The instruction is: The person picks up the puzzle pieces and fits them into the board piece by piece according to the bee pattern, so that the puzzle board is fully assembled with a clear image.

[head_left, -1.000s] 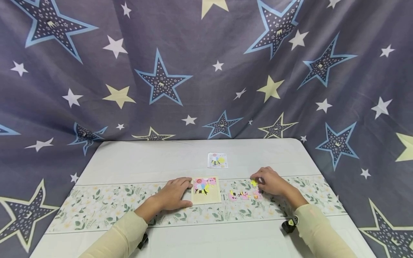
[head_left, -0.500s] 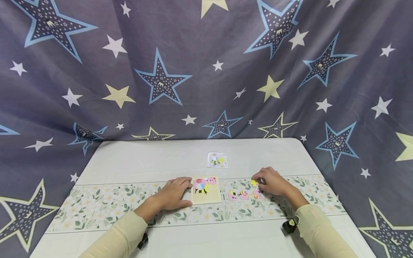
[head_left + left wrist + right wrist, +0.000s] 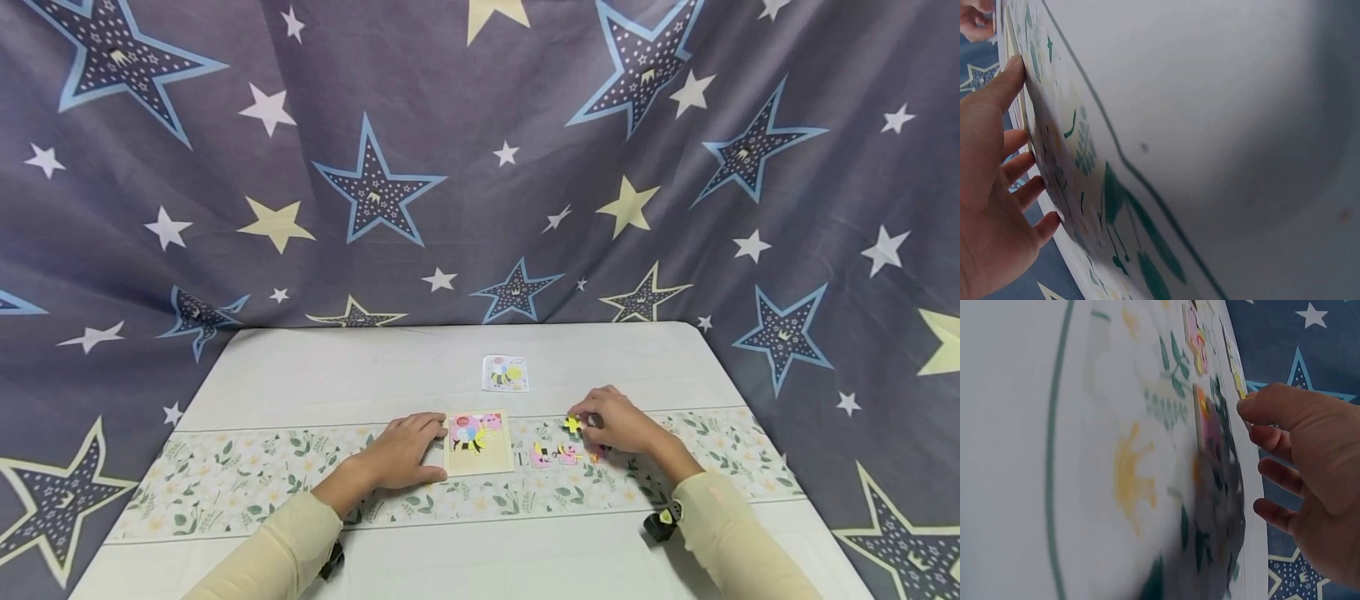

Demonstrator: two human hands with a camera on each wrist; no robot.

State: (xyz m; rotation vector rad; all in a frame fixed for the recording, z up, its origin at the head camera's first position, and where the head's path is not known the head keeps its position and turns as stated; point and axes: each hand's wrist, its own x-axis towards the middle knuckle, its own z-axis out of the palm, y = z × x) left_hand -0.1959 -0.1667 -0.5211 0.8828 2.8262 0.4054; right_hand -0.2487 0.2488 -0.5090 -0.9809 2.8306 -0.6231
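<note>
My left hand (image 3: 408, 450) rests at the left edge of a wooden puzzle tray (image 3: 483, 464). Its thumb and fingertips touch the tray's edge, the fingers spread and only slightly bent, as the left wrist view also shows. In the tray's upper part sit several joined pieces of a bee picture; bare wood shows below. My right hand (image 3: 621, 423) pinches a yellow puzzle piece (image 3: 573, 425) between thumb and fingers, just off the cloth. Below it lie loose pink puzzle pieces (image 3: 567, 455), one partly covered by the hand. In the right wrist view, a pink piece (image 3: 1209, 422) lies near the fingers.
Behind the tray lies a small picture card (image 3: 506, 373) with the bee design. A floral runner strip (image 3: 262, 471) crosses the white table (image 3: 375, 367). A dark curtain (image 3: 450, 208) with stars hangs along the table's back and sides.
My right hand has moved a little left, toward the tray, and the yellow piece has come along with it. My left hand and the tray have stayed in place.
</note>
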